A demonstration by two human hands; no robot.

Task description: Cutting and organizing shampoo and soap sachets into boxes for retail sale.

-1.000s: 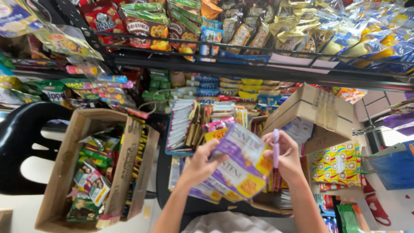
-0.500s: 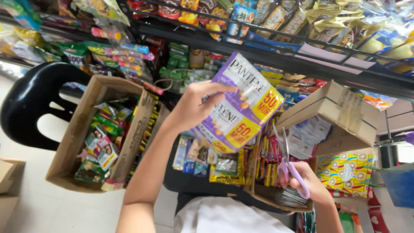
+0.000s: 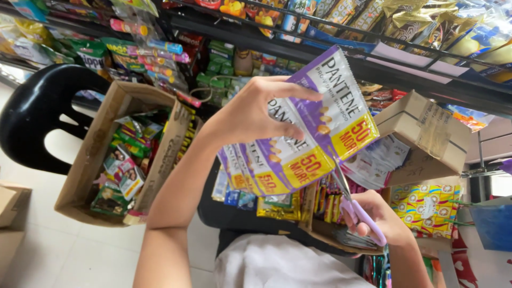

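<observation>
Here the left hand (image 3: 250,114) pinches a fanned strip of purple sachets (image 3: 304,144), held up and slanting from upper right down to lower left. Just below, the right hand (image 3: 381,216) grips lilac-handled scissors (image 3: 354,205), blades pointing up into the strip's lower edge, above a cardboard box (image 3: 320,229).

Purple sachet strip (image 3: 298,144) held up, fanned, purple-handled scissors (image 3: 354,205) cutting between sachets
</observation>
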